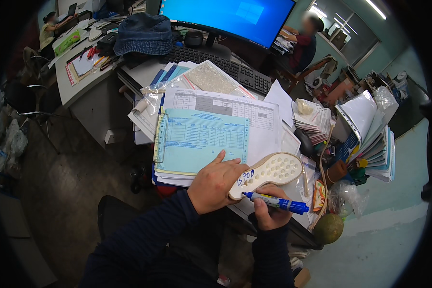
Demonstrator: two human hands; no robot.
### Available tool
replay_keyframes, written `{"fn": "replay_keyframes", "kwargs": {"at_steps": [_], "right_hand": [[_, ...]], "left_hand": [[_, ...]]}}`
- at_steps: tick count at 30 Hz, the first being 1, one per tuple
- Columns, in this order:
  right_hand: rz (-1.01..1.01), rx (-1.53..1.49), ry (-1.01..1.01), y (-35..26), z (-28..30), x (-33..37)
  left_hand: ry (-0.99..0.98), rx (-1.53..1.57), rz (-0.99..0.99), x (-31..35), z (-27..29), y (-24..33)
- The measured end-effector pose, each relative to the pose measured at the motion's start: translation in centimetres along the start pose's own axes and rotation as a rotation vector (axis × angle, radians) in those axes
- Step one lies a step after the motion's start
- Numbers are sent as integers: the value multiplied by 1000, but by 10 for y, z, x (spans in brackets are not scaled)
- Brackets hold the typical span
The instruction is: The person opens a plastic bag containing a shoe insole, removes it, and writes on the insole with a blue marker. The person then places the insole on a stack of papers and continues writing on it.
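A cream-white shoe sole [279,169] lies slanted over the papers at the desk's front edge, its recessed honeycomb-like side facing up. Blue handwriting runs across its narrower part. My left hand [216,182] grips the sole along its left side, with the thumb and some fingertips hidden. Between the fingers of my right hand [270,211] is a blue marker pen [278,202], its tip pointing left at the sole's near end. Whether the tip touches the surface I cannot tell. Beneath my left hand's fingers lies a light-blue printed form [201,137] on a clipboard [161,139].
Printed sheets [225,103] and a black keyboard [245,77] lie beyond the form, below a lit monitor [230,17]. A denim hat [144,34] sits at the far left. To the right are a black mouse [303,142], folders [377,151] and a round green fruit-like object [328,229]. Two people sit farther back.
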State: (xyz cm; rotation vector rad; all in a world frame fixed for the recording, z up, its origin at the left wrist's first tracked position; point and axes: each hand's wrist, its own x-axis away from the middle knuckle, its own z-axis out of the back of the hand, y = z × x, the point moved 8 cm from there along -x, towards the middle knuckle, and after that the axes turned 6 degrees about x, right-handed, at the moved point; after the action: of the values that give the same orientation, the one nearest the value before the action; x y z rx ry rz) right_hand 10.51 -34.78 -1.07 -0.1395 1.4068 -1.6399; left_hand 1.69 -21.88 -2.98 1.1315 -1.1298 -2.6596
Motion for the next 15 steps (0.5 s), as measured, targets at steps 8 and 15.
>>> {"fn": "replay_keyframes", "kwargs": {"at_steps": [8, 15], "right_hand": [[15, 23, -18, 1, -1, 0], [15, 32, -12, 1, -1, -1]], "left_hand": [[9, -7, -4, 0, 1, 0], [14, -5, 0, 0, 0, 0]]}}
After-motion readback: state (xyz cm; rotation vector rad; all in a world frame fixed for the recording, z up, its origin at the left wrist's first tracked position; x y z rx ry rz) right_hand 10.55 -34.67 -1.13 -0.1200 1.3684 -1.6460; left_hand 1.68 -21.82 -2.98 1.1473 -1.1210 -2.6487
